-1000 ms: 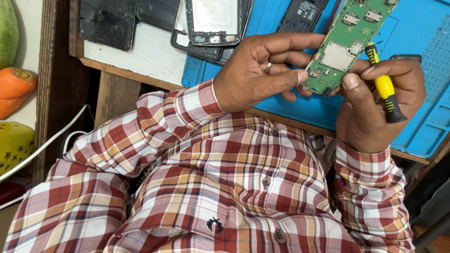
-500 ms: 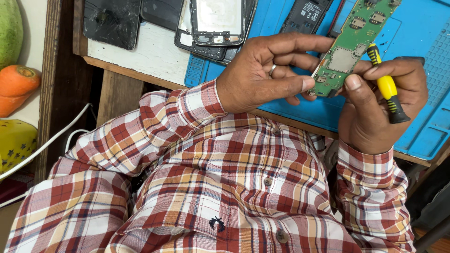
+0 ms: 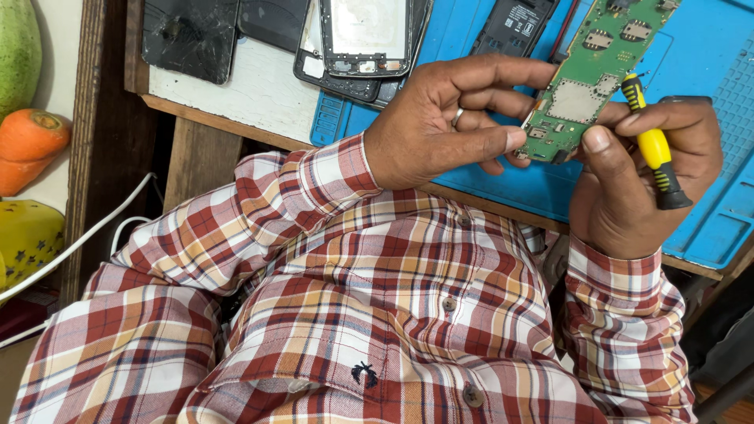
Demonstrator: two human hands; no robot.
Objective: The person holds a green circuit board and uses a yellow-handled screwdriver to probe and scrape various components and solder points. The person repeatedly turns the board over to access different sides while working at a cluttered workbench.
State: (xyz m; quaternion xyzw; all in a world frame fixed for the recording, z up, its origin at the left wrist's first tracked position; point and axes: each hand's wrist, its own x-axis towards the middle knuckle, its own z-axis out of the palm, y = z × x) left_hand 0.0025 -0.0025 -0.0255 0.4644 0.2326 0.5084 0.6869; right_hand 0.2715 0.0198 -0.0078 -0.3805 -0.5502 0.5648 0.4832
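The left hand (image 3: 428, 129) pinches the green circuit board (image 3: 591, 78), already out of its phone shell (image 3: 365, 39) (lying at ten o'clock on the tabletop (image 3: 243, 94)); the right hand (image 3: 644, 180) fingers grip a yellow screwdriver (image 3: 653, 153) at the board's three o'clock edge, no screw visibly engaged yet

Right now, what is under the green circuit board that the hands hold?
Under the circuit board lies the blue mat on the desk, with a black battery beside it. The left hand and right hand cover the board's lower edge and the mat below it.
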